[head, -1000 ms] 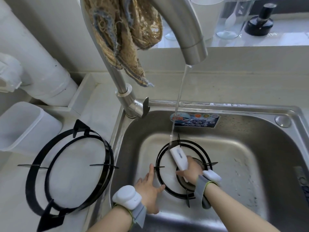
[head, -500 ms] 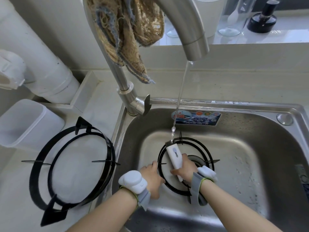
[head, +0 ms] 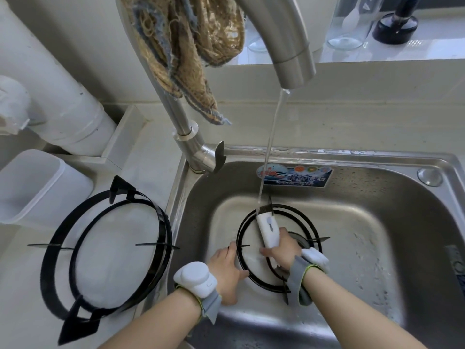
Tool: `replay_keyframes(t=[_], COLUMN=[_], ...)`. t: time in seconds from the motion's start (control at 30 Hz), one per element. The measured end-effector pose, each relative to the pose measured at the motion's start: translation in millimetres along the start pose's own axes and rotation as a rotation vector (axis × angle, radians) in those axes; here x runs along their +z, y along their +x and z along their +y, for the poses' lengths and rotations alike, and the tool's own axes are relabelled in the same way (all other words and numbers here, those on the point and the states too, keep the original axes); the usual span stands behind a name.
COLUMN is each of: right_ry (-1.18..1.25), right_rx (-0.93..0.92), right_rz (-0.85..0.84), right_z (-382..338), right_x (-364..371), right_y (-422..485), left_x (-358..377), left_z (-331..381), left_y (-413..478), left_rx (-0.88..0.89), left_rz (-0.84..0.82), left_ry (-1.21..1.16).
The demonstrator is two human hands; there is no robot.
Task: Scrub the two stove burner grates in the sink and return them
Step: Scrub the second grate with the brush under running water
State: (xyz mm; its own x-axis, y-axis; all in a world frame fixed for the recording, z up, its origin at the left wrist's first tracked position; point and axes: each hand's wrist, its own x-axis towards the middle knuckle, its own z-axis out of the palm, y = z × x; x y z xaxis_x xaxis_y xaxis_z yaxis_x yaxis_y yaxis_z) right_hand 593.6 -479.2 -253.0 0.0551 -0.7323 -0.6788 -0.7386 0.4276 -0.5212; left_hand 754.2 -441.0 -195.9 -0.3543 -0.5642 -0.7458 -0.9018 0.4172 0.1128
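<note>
One black round burner grate (head: pixel 308 222) lies flat in the bottom of the steel sink (head: pixel 402 222), over the drain. My right hand (head: pixel 283 250) grips a white-handled brush (head: pixel 268 229), its dark bristles on the grate's far rim, right under the thin water stream. My left hand (head: pixel 227 268) holds the grate's left rim, fingers curled over the ring. The second black grate (head: pixel 161 220) rests on the white counter left of the sink.
The tall steel faucet (head: pixel 284 39) runs water, with a frayed brown cloth (head: pixel 191 39) draped over its neck. A white plastic container (head: pixel 32 182) and white pipe (head: pixel 57 91) stand at the left. Glass jars and a dark bottle (head: pixel 395 23) sit on the back ledge.
My left hand went from flat on the sink floor to holding the grate's left rim. The brush slid away from me to the grate's far rim.
</note>
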Motion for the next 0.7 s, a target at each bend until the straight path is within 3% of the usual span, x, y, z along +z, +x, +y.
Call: replay_keyframes(t=[0.1, 0.17, 0.27, 0.43, 0.6, 0.7], right_ry=[-0.247, -0.220, 0.015, -0.218, 0.480, 0.389], right_rx=[-0.099, -0.070, 0.019, -0.078, 0.218, 0.181], right_rz=[-0.075, -0.054, 0.013, -0.077, -0.034, 0.030], right_z=[1, 1, 1, 4, -4, -9], right_x=[10, 8, -3, 14, 4, 18], right_y=[-3, -1, 5, -3, 9, 8], left_x=[-1, 0, 2, 8, 9, 5], left_z=[0, 0, -1, -1, -4, -5], left_y=[-1, -1, -1, 2, 4, 4], left_rx=[0.006, 0.007, 0.004, -0.043, -0.034, -0.017], left_rz=[-0.021, -0.033, -0.048, -0.051, -0.078, -0.074], left_ry=[-0.001, 0.000, 0.005, -0.054, -0.039, -0.050])
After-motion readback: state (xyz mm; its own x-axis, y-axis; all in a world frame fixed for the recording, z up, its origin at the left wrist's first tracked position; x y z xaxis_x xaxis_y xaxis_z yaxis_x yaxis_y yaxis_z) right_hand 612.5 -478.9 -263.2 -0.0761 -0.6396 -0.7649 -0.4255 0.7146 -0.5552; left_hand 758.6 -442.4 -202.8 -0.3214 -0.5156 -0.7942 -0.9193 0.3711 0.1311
